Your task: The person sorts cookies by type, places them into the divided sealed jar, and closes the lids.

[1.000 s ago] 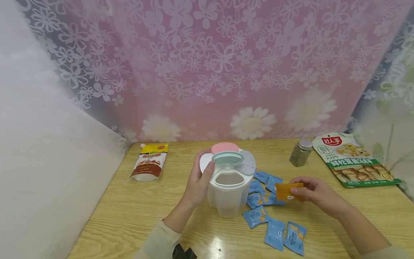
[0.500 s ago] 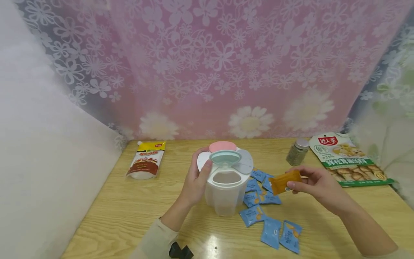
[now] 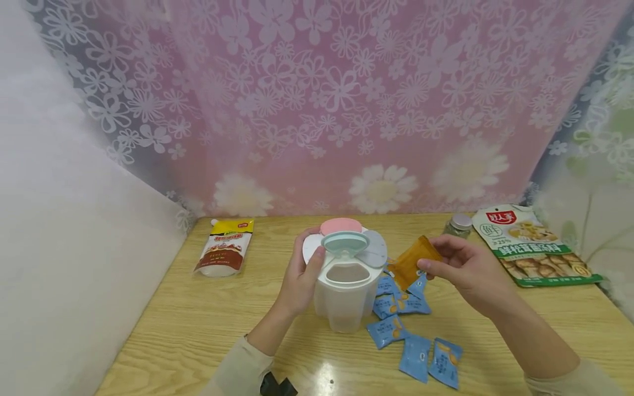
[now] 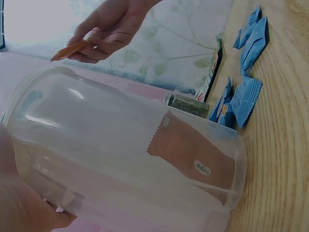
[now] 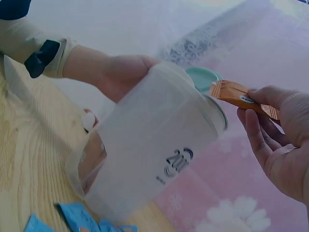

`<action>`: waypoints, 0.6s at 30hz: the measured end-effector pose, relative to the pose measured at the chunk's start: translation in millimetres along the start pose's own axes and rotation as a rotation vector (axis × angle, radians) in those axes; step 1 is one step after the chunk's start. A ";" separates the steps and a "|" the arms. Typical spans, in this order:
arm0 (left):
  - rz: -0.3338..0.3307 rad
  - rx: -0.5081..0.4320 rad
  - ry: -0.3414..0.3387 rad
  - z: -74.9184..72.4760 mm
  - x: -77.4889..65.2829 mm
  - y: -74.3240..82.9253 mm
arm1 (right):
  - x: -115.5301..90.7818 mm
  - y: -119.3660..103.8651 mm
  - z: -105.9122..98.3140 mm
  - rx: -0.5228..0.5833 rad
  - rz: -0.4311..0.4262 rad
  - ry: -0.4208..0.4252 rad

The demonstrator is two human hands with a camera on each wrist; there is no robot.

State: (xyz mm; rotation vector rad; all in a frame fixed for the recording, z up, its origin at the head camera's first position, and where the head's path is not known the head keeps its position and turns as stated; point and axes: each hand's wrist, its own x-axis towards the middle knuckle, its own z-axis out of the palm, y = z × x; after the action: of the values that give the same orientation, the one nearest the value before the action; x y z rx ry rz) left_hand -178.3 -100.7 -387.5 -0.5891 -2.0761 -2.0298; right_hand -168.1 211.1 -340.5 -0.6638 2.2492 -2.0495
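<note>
My left hand [image 3: 297,283] grips the side of a translucent plastic storage canister [image 3: 342,308], its thumb on the white lid. The lid's mint-green flap [image 3: 346,242] stands raised behind an oval opening; the pink flap [image 3: 341,225] and grey flap [image 3: 373,250] are down. Between thumb and fingers, my right hand [image 3: 468,269] pinches a small orange packet [image 3: 410,265], just right of the canister and above the table. Through the canister wall in the left wrist view, another orange packet [image 4: 193,154] lies at the bottom. Several blue packets [image 3: 415,356] lie right of the canister.
A glass jar of dried herbs [image 3: 458,226] stands at the back right, partly behind the right hand. Beside it lies a green and white mushroom seasoning bag [image 3: 537,245]. A yellow, white and brown pouch [image 3: 225,247] sits at the back left of the wooden table [image 3: 188,330].
My right hand has carried the orange packet left and up, closer to the canister, tilting it on the way. The left hand keeps its grip on the canister.
</note>
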 end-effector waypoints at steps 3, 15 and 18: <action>-0.002 -0.001 0.001 0.5 -0.2 -0.3 | 6.3 -8.1 12.0 0.006 -0.040 0.003; 0.018 -0.022 -0.012 -0.8 -0.2 -2.1 | 26.4 -23.5 47.7 0.022 -0.194 -0.046; 0.016 -0.032 -0.020 -0.3 -0.2 -2.1 | 26.2 -21.9 53.2 0.002 -0.219 -0.062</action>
State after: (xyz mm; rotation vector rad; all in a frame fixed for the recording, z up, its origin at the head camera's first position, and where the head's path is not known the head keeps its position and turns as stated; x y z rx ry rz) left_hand -179.1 -100.9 -389.4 -0.6318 -2.0468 -2.0604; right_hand -169.6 151.3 -319.8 -1.0007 2.2288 -2.0876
